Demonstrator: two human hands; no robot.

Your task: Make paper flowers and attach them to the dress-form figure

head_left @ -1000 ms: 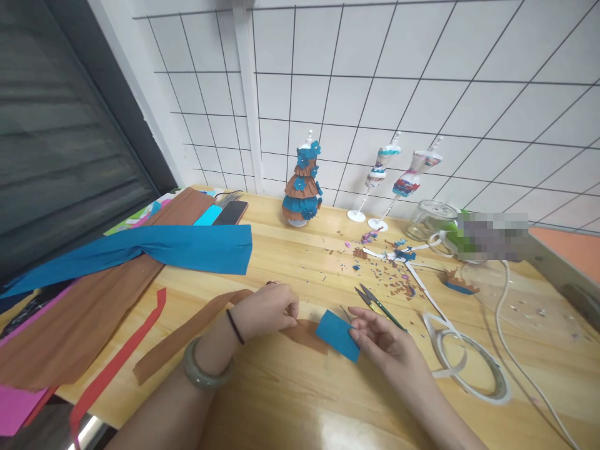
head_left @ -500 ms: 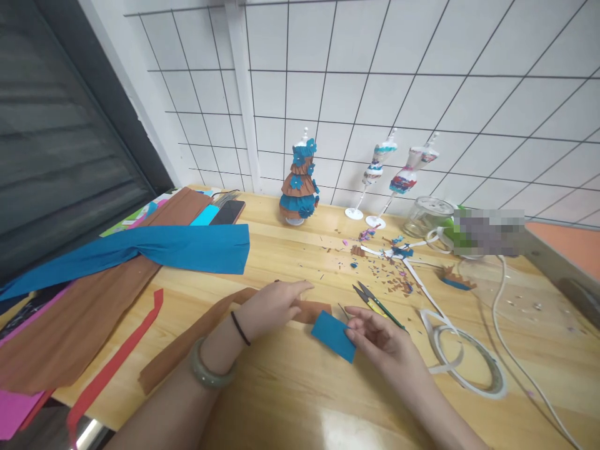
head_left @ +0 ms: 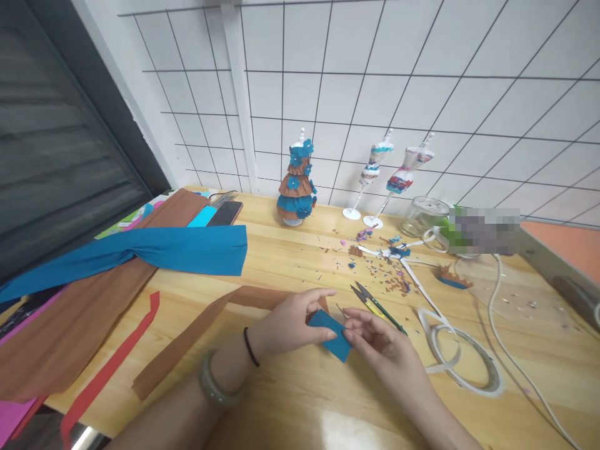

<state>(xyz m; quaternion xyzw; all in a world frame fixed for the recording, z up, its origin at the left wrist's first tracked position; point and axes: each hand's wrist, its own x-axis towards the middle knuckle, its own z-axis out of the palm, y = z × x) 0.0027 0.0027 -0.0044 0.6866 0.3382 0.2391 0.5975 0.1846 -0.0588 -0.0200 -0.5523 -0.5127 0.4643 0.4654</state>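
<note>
A small blue rectangle of crepe paper (head_left: 338, 351) is pinched at its right edge by my right hand (head_left: 382, 340). A thin pointed stick or needle (head_left: 340, 309) pokes out near the same fingertips; I cannot tell how it is held. My left hand (head_left: 293, 319) reaches around the paper's left side, its thumb over the paper and its fingers stretched apart above it. Behind that hand, a long brown crepe paper strip (head_left: 206, 322) curves across the table and is partly hidden. Thread snips (head_left: 377, 306) with yellow and green handles lie just beyond my right hand.
A small dress form (head_left: 297, 181) wears blue and brown paper ruffles. Two barer forms (head_left: 372, 165) lean by a glass jar (head_left: 424, 215). Paper scraps (head_left: 391, 275), a tape roll (head_left: 494, 375) and a white cable (head_left: 492, 312) lie rightward; blue crepe paper (head_left: 201, 250) and a red strip (head_left: 117, 359) lie left.
My left hand has moved right and toward me from the brown strip to the blue paper, its thumb now over it. My right hand still holds the paper, nearly in place.
</note>
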